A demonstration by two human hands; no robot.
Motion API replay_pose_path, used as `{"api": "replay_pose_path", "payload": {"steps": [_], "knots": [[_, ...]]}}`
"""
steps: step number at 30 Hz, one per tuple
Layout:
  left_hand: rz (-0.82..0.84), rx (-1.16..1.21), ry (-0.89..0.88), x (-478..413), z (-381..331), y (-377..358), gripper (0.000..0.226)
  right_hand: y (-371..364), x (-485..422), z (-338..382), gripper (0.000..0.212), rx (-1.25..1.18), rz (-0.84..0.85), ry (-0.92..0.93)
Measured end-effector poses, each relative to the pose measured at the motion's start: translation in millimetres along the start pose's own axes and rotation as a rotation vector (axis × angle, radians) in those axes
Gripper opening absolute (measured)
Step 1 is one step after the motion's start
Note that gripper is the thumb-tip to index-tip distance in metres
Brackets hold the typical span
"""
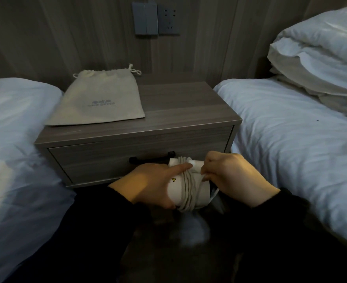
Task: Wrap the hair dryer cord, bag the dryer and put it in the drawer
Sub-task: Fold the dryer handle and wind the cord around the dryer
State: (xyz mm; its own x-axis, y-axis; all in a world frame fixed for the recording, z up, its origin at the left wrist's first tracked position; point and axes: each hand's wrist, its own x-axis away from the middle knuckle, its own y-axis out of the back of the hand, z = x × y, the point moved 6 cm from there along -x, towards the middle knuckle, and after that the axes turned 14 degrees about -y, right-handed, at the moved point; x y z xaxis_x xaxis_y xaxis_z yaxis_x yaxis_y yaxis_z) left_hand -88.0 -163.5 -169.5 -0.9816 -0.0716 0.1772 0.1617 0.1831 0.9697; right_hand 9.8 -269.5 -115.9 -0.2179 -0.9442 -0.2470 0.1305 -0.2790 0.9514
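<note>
I hold a white hair dryer [175, 187] low in front of the nightstand. Its grey-white cord [189, 190] is coiled in several turns around the body. My left hand [150, 182] grips the dryer from the left, index finger pressed across the coils. My right hand [229, 176] pinches the cord at the dryer's right side, and a short length trails below it. A beige drawstring bag [99, 99] lies flat on the left part of the nightstand top. The drawer [99, 160] beneath it is closed, its black handle [148, 159] just behind the dryer.
The grey wooden nightstand [189, 105] stands between two beds with white sheets, one on the left [15, 150] and one on the right [291, 144]. Pillows [321, 58] are piled on the right bed. A switch and a socket [156, 19] sit on the wall panel.
</note>
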Motion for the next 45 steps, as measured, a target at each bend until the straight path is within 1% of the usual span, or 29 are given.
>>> {"api": "replay_pose_path", "payload": {"steps": [2,4,7,10,14,19,21,23,25,26,27,28,29,30,31,32,33,35,37,39,41,43,45], "knots": [[0.003,-0.009,-0.006,-1.0,0.2,0.2,0.106,-3.5,0.7,5.7,0.025,-0.05,0.022,0.018],[0.01,-0.014,-0.002,-1.8,1.5,-1.1,0.107,-8.9,-1.3,3.9,0.023,-0.099,0.041,0.009],[0.009,0.029,0.015,-0.8,3.3,-3.2,0.108,-16.0,-6.9,-13.4,0.019,-0.174,0.057,-0.097],[-0.024,0.098,0.026,0.1,3.6,-1.3,0.108,-15.7,-9.7,-28.9,0.011,-0.272,0.02,-0.209],[-0.007,0.116,0.026,1.2,2.1,-1.9,0.107,-14.7,-10.2,-29.6,0.009,-0.271,0.009,-0.238],[-0.034,0.21,0.055,2.3,2.0,0.9,0.107,-11.1,-8.1,-34.8,0.005,-0.382,-0.05,-0.348],[-0.048,0.248,0.048,2.1,-1.7,3.4,0.107,-13.4,-8.1,-35.7,0.002,-0.469,-0.037,-0.408],[-0.057,0.275,0.028,1.9,-5.9,4.2,0.106,-17.3,-8.1,-36.0,0.003,-0.54,-0.014,-0.445],[-0.052,0.285,0.023,1.5,-6.8,3.1,0.107,-19.8,-8.7,-36.2,0.004,-0.579,0.025,-0.436],[-0.053,0.286,0.027,1.6,-5.4,2.2,0.107,-20.0,-9.0,-35.5,0.006,-0.612,0.073,-0.42],[-0.059,0.288,0.033,1.5,-2.9,1.4,0.107,-20.3,-8.8,-34.9,0.011,-0.652,0.15,-0.403],[-0.074,0.295,0.04,1.6,0.0,1.4,0.107,-21.4,-7.6,-33.5,0.023,-0.687,0.26,-0.378],[-0.093,0.311,0.05,2.0,3.1,1.8,0.107,-22.8,-5.3,-31.6,0.039,-0.68,0.376,-0.346],[-0.113,0.334,0.058,2.5,5.9,2.4,0.107,-24.1,-3.1,-29.6,0.057,-0.61,0.458,-0.302],[-0.13,0.362,0.062,2.7,8.2,3.0,0.107,-24.0,-1.9,-28.2,0.072,-0.515,0.485,-0.259],[-0.142,0.393,0.063,2.7,9.5,3.3,0.107,-23.4,-1.9,-27.3,0.082,-0.452,0.468,-0.232],[-0.151,0.424,0.062,2.3,10.1,4.0,0.107,-22.8,-2.7,-26.5,0.086,-0.429,0.432,-0.223],[-0.167,0.464,0.059,1.6,9.8,5.4,0.106,-20.7,-5.2,-25.0,0.085,-0.428,0.342,-0.226],[-0.178,0.455,0.057,1.3,8.4,6.1,0.106,-18.7,-7.4,-24.3,0.085,-0.39,0.267,-0.221],[-0.182,0.419,0.053,1.2,6.0,5.8,0.107,-18.9,-8.0,-25.1,0.086,-0.367,0.254,-0.21],[-0.179,0.391,0.051,1.5,3.0,5.1,0.108,-21.5,-6.8,-26.6,0.083,-0.346,0.285,-0.209],[-0.163,0.363,0.062,1.7,1.4,4.0,0.108,-23.9,-7.2,-28.9,0.069,-0.338,0.3,-0.206],[-0.134,0.31,0.069,0.5,0.1,2.3,0.11,-24.2,-9.9,-31.9,0.048,-0.354,0.254,-0.188]]}}
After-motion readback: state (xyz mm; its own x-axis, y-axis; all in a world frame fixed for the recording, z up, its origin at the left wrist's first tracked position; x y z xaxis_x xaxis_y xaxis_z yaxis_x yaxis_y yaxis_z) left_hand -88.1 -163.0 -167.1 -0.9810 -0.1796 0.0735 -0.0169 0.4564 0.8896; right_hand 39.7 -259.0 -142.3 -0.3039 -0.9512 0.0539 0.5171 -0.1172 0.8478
